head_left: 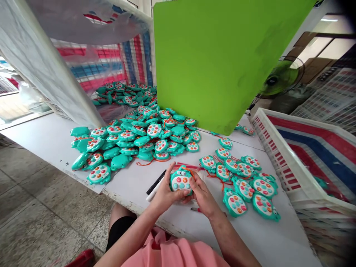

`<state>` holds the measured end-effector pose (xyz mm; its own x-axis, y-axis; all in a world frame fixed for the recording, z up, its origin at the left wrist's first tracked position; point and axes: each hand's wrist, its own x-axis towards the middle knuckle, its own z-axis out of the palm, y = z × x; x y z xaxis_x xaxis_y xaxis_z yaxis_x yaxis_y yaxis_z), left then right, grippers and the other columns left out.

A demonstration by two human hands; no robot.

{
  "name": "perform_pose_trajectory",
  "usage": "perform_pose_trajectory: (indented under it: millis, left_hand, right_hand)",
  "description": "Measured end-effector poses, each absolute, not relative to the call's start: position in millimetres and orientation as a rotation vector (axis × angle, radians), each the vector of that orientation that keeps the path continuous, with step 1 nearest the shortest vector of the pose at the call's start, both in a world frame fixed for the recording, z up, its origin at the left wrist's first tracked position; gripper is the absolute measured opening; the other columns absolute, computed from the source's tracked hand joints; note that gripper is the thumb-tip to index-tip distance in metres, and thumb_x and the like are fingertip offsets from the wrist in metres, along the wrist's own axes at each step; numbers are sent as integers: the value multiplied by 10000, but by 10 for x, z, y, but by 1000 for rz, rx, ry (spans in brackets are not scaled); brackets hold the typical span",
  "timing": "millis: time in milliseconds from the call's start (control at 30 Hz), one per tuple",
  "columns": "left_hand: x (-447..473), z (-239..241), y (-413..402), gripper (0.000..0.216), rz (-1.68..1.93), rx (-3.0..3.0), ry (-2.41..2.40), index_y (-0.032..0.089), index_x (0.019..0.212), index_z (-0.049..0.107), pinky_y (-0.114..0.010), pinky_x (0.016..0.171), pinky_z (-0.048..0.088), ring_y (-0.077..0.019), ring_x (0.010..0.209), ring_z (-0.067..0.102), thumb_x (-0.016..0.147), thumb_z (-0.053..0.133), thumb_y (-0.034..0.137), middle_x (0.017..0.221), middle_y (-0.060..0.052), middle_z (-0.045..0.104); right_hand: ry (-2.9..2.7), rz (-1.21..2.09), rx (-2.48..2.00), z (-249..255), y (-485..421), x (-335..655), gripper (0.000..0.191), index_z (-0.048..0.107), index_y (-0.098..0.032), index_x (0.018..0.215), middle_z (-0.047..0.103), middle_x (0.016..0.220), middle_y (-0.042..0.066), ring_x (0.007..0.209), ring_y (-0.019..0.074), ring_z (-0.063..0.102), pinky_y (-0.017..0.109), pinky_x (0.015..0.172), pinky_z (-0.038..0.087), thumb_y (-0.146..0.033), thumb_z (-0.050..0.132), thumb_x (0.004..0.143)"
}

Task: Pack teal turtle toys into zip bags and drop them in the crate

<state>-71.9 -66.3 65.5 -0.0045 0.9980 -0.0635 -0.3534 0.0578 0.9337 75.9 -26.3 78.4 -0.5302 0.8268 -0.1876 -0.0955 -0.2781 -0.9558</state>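
Observation:
Both my hands hold one teal frog-shaped toy (180,180) with coloured buttons on a white face, just above the near edge of the white table (133,185). My left hand (164,193) wraps its left side, fingers closed round it. My right hand (202,194) grips its right side, thumb on the front. An orange cord runs off the toy's top. A black and white marker (155,184) lies on the table under my left hand.
A big heap of the same toys (133,137) covers the table's left and back. Several more toys (244,181) lie in a looser group to the right. A green board (219,59) stands behind. A white crate (303,159) with striped lining sits at right.

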Motion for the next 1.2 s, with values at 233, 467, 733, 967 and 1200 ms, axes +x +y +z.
perform_pose_trajectory:
  millis: [233, 467, 733, 967, 1200]
  left_hand:
    - [-726, 579, -662, 740, 1288, 1014, 1097, 262, 1488, 195, -372, 1000, 423, -249, 1185, 505, 873, 560, 453, 1366, -85, 471]
    - [-654, 368, -606, 794, 1235, 995, 997, 326, 1471, 109, -365, 773, 530, -239, 1044, 581, 853, 585, 470, 1371, -144, 377]
    - [-648, 265, -604, 515, 1188, 900, 993, 241, 1222, 464, -299, 690, 496, -181, 852, 616, 806, 632, 494, 1020, -56, 558]
    - [-667, 282, -644, 419, 1198, 844, 1052, 203, 1043, 586, -287, 689, 459, -165, 806, 599, 776, 657, 518, 916, -44, 630]
    - [-744, 314, -684, 446, 1223, 821, 1100, 189, 1035, 598, -277, 681, 465, -159, 794, 597, 756, 673, 530, 900, -45, 641]
  right_hand:
    - [-1432, 1856, -933, 712, -228, 836, 579, 401, -304, 1363, 579, 1200, 68, 921, 236, 631, 333, 619, 590, -479, 595, 846]
    - [-1651, 1131, -1368, 436, 320, 1593, 531, 525, -249, 1271, 623, 1195, 57, 1116, 266, 568, 444, 991, 443, -515, 582, 815]
    - [-1837, 58, -1447, 590, 1138, 1984, 521, 567, -139, 1198, 607, 1171, 180, 1142, 334, 519, 509, 986, 392, -505, 506, 831]
    - [-2259, 323, -1580, 261, 1809, 725, 739, 421, -91, 1336, 399, 1409, 227, 1305, 342, 377, 434, 1031, 347, -389, 688, 715]
    - [-2298, 373, -1652, 184, 1832, 603, 589, 514, -86, 1207, 547, 1188, 208, 1077, 341, 543, 414, 911, 401, -294, 681, 682]
